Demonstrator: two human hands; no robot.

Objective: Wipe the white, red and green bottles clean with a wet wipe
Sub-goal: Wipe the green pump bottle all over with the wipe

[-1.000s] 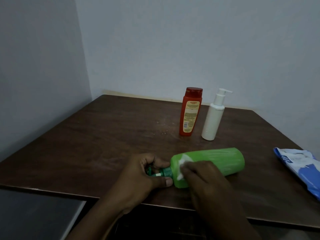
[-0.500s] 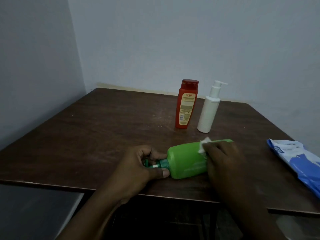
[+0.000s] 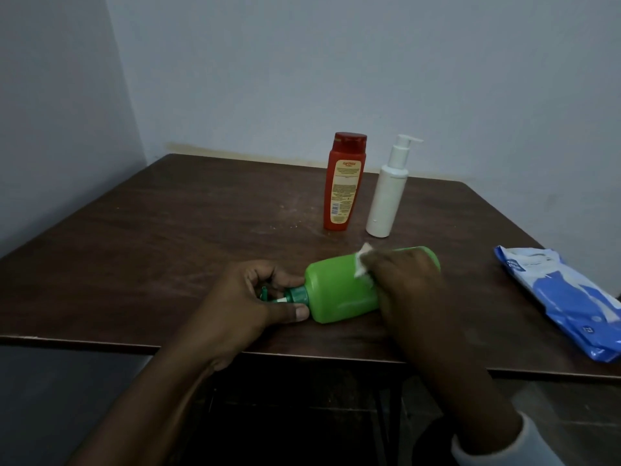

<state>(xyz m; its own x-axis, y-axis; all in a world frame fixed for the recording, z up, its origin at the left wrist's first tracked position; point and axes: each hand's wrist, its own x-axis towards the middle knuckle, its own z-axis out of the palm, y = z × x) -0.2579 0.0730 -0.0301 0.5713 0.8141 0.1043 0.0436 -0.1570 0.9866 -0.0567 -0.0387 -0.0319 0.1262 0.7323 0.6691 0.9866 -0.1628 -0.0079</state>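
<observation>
Table (image 3: pixel 168 247) — three bottles (image 3: pixel 342 290) (image 3: pixel 344 186) (image 3: pixel 386 196), one wipe (image 3: pixel 362 264)

Worktop (image 3: pixel 168 247): bare wood over the left half of the frame, from near edge to back corner; the widest passage.
Red bottle (image 3: pixel 344 186), white bottle (image 3: pixel 386 196): upright, centre-right toward the back, a narrow gap between them.
Green bottle (image 3: pixel 339 290): on its side, lower centre; a thin strip of wood separates it from the white bottle.
Left grip (image 3: pixel 248 297) holds its pump end, right grip (image 3: pixel 403 280) presses a wipe (image 3: pixel 363 267) on its body; both forearms cross the near edge.
Pack (image 3: pixel 564 297): flat at right edge, a bare strip left of it.
Walls (image 3: pixel 336 62): close along the far and left edges.
</observation>
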